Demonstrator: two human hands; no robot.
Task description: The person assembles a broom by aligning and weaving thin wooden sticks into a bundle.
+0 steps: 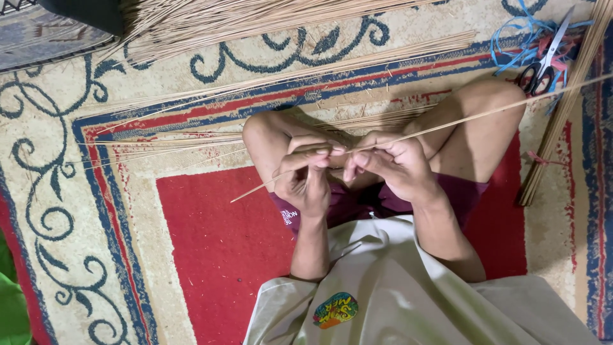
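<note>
I sit cross-legged on a patterned rug. My left hand [308,171] and my right hand [391,165] meet in front of my knees, fingertips almost touching. Both pinch one long thin tan stick [485,114]. The stick runs from low on the left, past my left hand, up and out to the right edge. More thin sticks [191,139] lie flat on the rug just beyond my left knee.
A large loose pile of the same sticks [255,19] lies at the top. A tighter bundle [565,108] runs down the right side. Black-handled scissors [543,64] rest on blue plastic string [520,32] at top right. Something green [9,300] is at the lower left edge.
</note>
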